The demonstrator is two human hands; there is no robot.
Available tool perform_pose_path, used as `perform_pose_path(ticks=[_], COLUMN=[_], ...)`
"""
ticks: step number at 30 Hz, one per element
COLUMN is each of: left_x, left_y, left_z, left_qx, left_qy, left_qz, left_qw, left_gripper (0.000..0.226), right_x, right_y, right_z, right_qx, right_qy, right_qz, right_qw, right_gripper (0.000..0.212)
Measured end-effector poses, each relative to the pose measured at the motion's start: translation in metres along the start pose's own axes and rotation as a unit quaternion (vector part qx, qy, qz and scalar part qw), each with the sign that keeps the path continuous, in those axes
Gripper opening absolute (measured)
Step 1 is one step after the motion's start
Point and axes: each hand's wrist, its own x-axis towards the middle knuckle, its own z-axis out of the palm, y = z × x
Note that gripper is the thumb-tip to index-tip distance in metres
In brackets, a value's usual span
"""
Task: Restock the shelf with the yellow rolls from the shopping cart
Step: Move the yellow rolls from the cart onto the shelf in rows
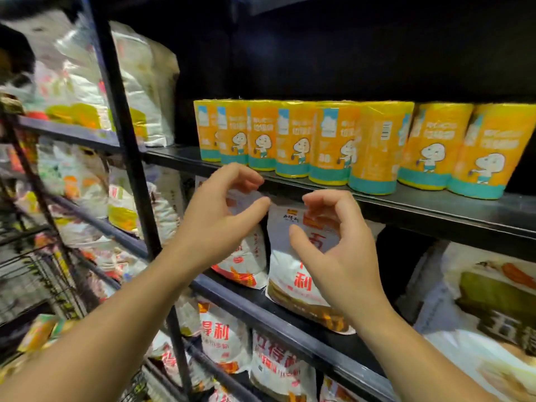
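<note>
Head view has both hands bare and empty in front of the shelf (435, 208) lip, just under the row of rolls (293, 143). The left hand (220, 219) has a half-wide grip, fingers curved and thumb apart from them, with nothing between. The right hand (338, 245) shows the same loose, curved grip and also holds nothing. Neither touches a roll. The rolls stand upright on the shelf, side by side and touching, close to its front edge, and run from near the middle out toward the right border.

Judging by this, the step in hand is the reach back for more stock. Wire mesh low on the left is likely the cart (32, 274), though blur hides what lies in it. Take each roll round its middle with a grip wide enough to wrap it, so the thin wrapper does not crumple. Lift it over the lip rather than dragging it against the edge.

Bare shelf shows left of the row, between it and the post (127, 146), and that looks the natural place to fill. Set each new roll upright, touching its neighbour, picture side out. One, the barcode roll (377, 152), faces the wrong way, and a turn would match it to the rest. Mind the bags (290, 265) just below, which the hands could knock when dropping away.
</note>
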Motion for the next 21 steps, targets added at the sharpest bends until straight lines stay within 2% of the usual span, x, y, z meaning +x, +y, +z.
perform_pose_path(ticks=[7,14,21], left_x=[-0.038,-0.086,-0.152], left_y=[-0.113,-0.225,-0.312], left_z=[-0.075,-0.154,-0.224], left_qx=[0.004,0.017,0.073], left_qy=[-0.016,0.002,0.065], left_qz=[-0.09,-0.186,-0.292], left_qw=[0.996,0.982,0.951], left_gripper=[0.015,0.017,0.017], right_x=[-0.021,-0.039,-0.069], right_y=[0.017,0.032,0.043], right_z=[0.129,0.268,0.404], right_qx=[0.036,0.068,0.109], right_qy=[-0.089,-0.163,-0.272], right_qz=[0.064,0.115,0.158], right_qw=[0.993,0.978,0.943], right_gripper=[0.032,0.031,0.031])
